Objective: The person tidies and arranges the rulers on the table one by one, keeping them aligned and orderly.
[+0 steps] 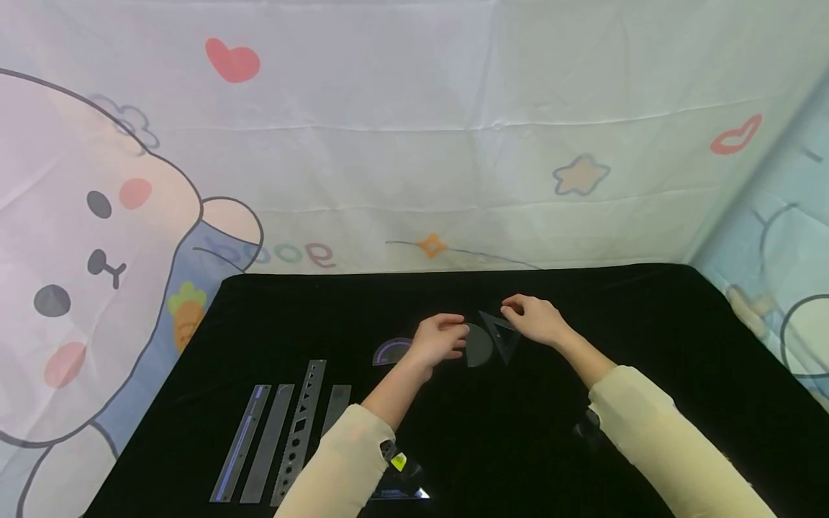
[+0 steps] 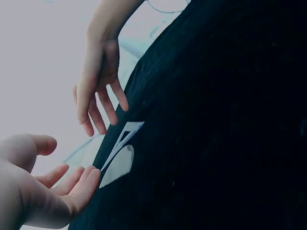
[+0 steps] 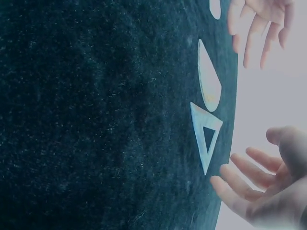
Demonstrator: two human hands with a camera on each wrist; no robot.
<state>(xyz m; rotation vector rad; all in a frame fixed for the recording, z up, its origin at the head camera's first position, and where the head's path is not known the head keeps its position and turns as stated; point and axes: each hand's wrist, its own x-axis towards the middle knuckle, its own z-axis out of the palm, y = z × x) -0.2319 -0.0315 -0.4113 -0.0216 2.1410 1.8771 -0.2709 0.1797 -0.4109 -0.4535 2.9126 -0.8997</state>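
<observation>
My left hand (image 1: pixel 438 341) hovers over the black cloth between two half-round protractors, its fingers loosely bent and holding nothing. One protractor (image 1: pixel 391 351) has purple markings and is partly covered by that hand; the other, a grey protractor (image 1: pixel 479 346), lies just right of the fingers. Beside it is a clear triangular set square (image 1: pixel 504 337) with a triangular cut-out. At the set square's upper right my right hand (image 1: pixel 536 319) is held with relaxed fingers. In the right wrist view a gap shows between the right hand (image 3: pixel 261 184) and the set square (image 3: pixel 207 139).
To the left lie several straight pieces: a ruler with a blue-lit stripe (image 1: pixel 241 442), a plain ruler (image 1: pixel 267 442), a stencil ruler (image 1: pixel 300 432) with shaped holes and a shorter ruler (image 1: pixel 337 404). A shiny clear piece (image 1: pixel 396 493) is partly behind the left sleeve. A printed curtain (image 1: pixel 414 165) hangs behind.
</observation>
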